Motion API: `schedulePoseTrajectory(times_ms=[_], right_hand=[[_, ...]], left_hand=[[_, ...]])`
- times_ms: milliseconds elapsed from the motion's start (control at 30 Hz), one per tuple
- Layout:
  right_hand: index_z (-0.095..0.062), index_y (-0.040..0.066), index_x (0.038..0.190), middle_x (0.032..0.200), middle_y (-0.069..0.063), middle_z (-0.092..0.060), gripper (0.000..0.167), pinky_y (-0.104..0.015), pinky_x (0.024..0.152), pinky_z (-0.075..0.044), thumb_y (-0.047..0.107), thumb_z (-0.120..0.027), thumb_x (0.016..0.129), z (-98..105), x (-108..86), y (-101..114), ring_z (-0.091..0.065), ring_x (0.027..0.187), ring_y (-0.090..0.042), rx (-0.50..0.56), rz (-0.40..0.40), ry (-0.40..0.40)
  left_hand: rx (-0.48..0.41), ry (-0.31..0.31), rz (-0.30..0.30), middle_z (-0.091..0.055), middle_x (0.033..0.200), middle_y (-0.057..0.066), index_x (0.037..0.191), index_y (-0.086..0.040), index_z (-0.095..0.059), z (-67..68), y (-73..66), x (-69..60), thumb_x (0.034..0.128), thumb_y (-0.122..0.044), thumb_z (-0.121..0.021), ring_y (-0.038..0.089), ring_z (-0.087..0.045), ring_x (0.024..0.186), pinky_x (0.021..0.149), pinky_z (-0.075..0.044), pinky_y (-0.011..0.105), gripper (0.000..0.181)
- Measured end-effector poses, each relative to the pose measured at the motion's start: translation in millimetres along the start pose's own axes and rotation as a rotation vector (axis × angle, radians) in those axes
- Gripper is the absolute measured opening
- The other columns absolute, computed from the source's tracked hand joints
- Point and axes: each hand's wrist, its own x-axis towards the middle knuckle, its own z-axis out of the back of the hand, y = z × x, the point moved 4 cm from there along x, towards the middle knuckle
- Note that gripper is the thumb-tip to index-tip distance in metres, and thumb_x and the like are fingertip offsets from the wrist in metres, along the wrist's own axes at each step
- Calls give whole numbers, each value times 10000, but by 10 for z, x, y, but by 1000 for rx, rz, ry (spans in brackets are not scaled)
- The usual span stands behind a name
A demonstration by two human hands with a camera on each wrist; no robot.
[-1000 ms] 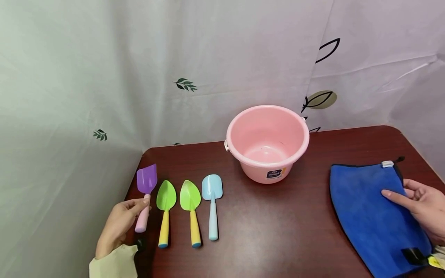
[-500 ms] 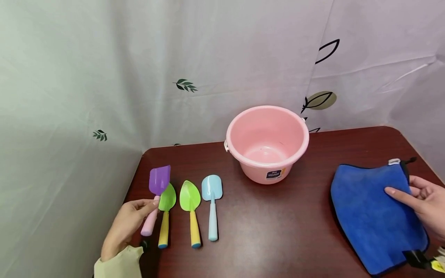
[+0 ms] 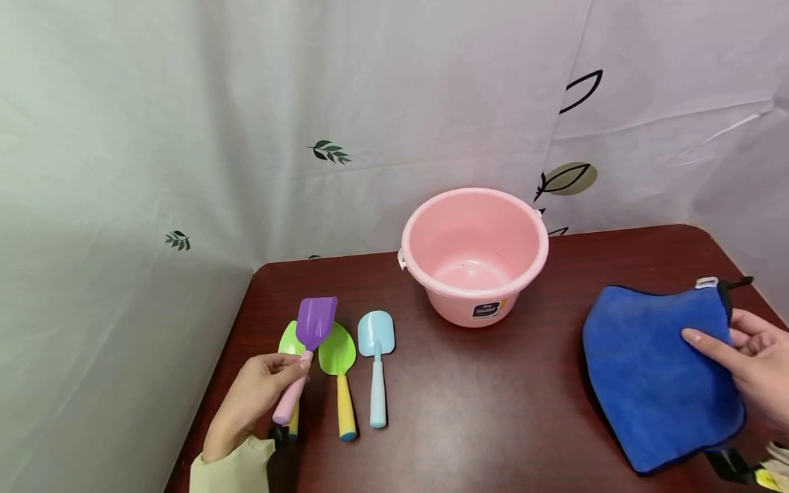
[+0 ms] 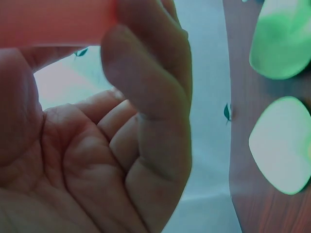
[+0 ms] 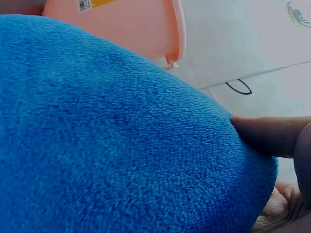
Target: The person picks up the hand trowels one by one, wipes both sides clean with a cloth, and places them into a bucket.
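Observation:
My left hand pinches the pink handle of a toy shovel with a purple blade. It holds the shovel over two green trowels with yellow handles, partly covering the left trowel and the edge of the right trowel. In the left wrist view the pink handle lies between thumb and fingers. At the right, my right hand grips the edge of a blue plush cloth with a black border and white tag. The thumb lies on top; the fingers behind the cloth are partly hidden.
A light blue shovel lies right of the trowels on the dark red-brown table. Toward the back stands a pink bucket with its inside visible. A pale curtain with leaf prints hangs behind and to the left.
My left hand has carried the purple shovel rightward from beside the trowels to above them. The blue cloth's lower end has drawn upward and its shape has shifted; the right hand has barely moved.

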Motion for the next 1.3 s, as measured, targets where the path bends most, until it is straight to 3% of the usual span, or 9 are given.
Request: schedulePoseTrajectory(times_ms=[133,233,367,533,733,833,967,1067,1300], right_hand=[[-601,185,1069,832,126,-744,304,-222,457,-529,-96,-583,953,-17,1,38,-709,614,-63,133,43,-22],[-624,209,1078,860,144,-744,325,-224,458,-531,-89,-587,955,-42,-12,46,-712,624,-63,168,21,-25],[-626,296,1134,896,221,-710,345,-225,462,-533,-11,-605,977,-94,-46,39,-706,651,-29,75,-53,-18],[-566,324,1235,892,295,-658,344,-228,463,-536,90,-628,991,-164,-80,57,-687,652,13,-83,-126,-30],[-538,331,1326,855,368,-606,371,-168,476,-513,162,-618,1006,-270,-122,127,-649,639,81,-227,-138,-107],[-541,241,1363,816,354,-597,372,-113,495,-480,179,-621,1005,-322,-147,162,-613,643,127,-306,-117,-159],[-494,63,1448,775,371,-541,500,-52,509,-422,199,-639,989,-394,-177,198,-558,635,183,-412,-123,-233],[-499,-7,1439,733,400,-512,531,-32,520,-400,171,-666,967,-463,-203,235,-547,607,190,-428,-111,-288],[-656,77,1226,645,332,-576,339,-40,549,-427,59,-727,895,-603,-244,343,-585,519,99,-383,-42,-396]], left_hand=[[-7,22,-20,-712,875,75,1135,10,-724,-71,-64,-7,925,-281,-731,162,-609,680,569,-495,263,359],[8,30,-39,-709,881,56,1115,-6,-734,-131,-112,-13,919,-281,-735,154,-604,712,602,-493,256,338],[14,45,-49,-721,914,49,1106,-12,-739,-215,-176,-30,906,-279,-747,177,-633,789,692,-523,278,333],[-2,82,-66,-715,882,49,1066,-22,-745,-318,-248,-58,886,-218,-747,189,-643,752,678,-532,292,266],[31,142,-137,-709,825,29,1010,-40,-754,-459,-339,-52,880,-252,-751,180,-650,698,678,-532,284,249],[37,167,-162,-704,806,19,995,-53,-757,-548,-374,-51,875,-256,-752,174,-645,670,660,-529,277,236],[27,213,-196,-707,779,7,974,-59,-753,-674,-418,-68,866,-257,-761,166,-651,658,639,-535,275,226],[34,237,-224,-703,749,-14,955,-82,-749,-762,-465,-73,863,-279,-766,155,-646,643,633,-531,275,218],[104,277,-293,-660,654,-70,853,-173,-741,-970,-586,-66,858,-285,-753,107,-600,562,596,-507,269,114]])
